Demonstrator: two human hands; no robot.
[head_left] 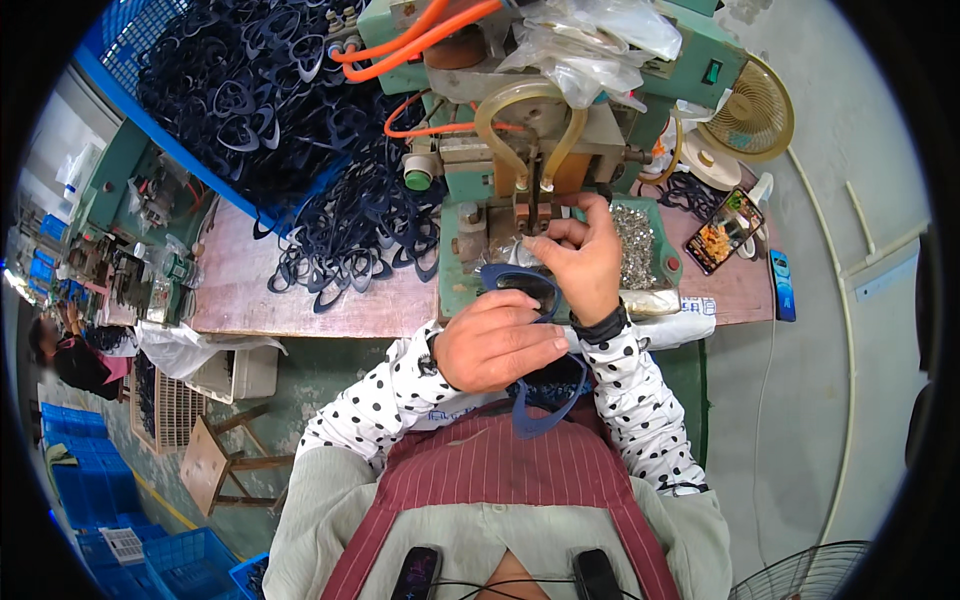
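A dark blue glasses-like looped frame (494,273) is held at the machine's edge by my left hand (492,342), whose fingers bend over it. My right hand (585,262) is raised at the green press machine (468,188), thumb and forefinger brought together beside its metal tooling (533,212). What sits between those fingertips, if anything, is too small to make out. Below my left hand, another dark blue loop (530,424) hangs against my maroon apron (500,465). Small silvery metal parts (632,245) fill a tray just right of my right hand.
A blue crate (180,148) heaped with dark blue loops stands at the back left, and more loops (345,235) spill onto the table (240,290). On the right lie a phone (724,232), a blue packet (783,285) and a fan (750,108). A wooden stool (208,465) stands left.
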